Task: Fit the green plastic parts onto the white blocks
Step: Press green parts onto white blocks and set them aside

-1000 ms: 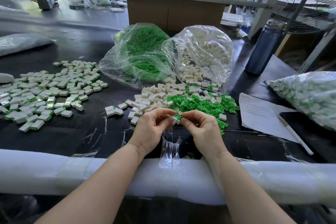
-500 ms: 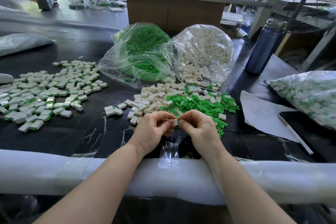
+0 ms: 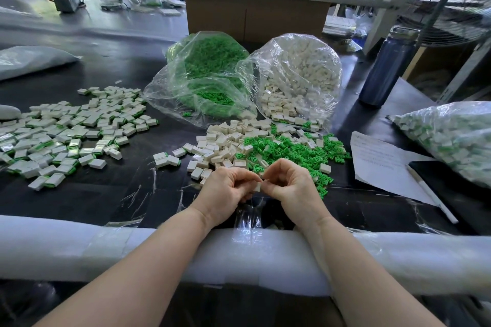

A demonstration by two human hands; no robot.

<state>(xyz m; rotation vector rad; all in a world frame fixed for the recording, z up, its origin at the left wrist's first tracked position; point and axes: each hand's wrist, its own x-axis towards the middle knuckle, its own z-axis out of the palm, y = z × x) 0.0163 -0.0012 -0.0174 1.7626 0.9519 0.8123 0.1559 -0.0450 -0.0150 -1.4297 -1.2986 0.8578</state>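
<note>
Here my two hands meet just above the near edge of the black table [image 3: 111, 194], fingertips drawn together over one small white block [image 3: 257, 186]. My left hand [image 3: 225, 191] has its fingers curled in and pinches the block from the left; my right hand [image 3: 289, 186] curls over it from the right, thumb and forefinger pinching the same piece. Whether a green part sits in the block I cannot tell, since my fingers cover most of it.

Just beyond my knuckles lies a loose heap of green plastic parts [image 3: 289, 151], and touching it on the left is a heap of bare white blocks [image 3: 223, 143]. Behind these, two clear bags lie open toward me: the bag of green parts [image 3: 210, 74] on the left and the bag of white blocks [image 3: 297, 77] right beside it, some of its blocks spilling out at the mouth.

Well off to my left is a wide spread of finished blocks [image 3: 71, 135], white with green showing at one edge. A pair of them [image 3: 166, 160] lies apart, between that spread and the bare heap.

To my right a sheet of paper [image 3: 382, 164] lies with a pen [image 3: 430, 194] across its corner, a filled clear bag [image 3: 451, 138] beyond it, and a dark blue bottle [image 3: 385, 69] stands upright farther back. A white foam pad [image 3: 79, 247] wraps the table's near edge under my forearms.
</note>
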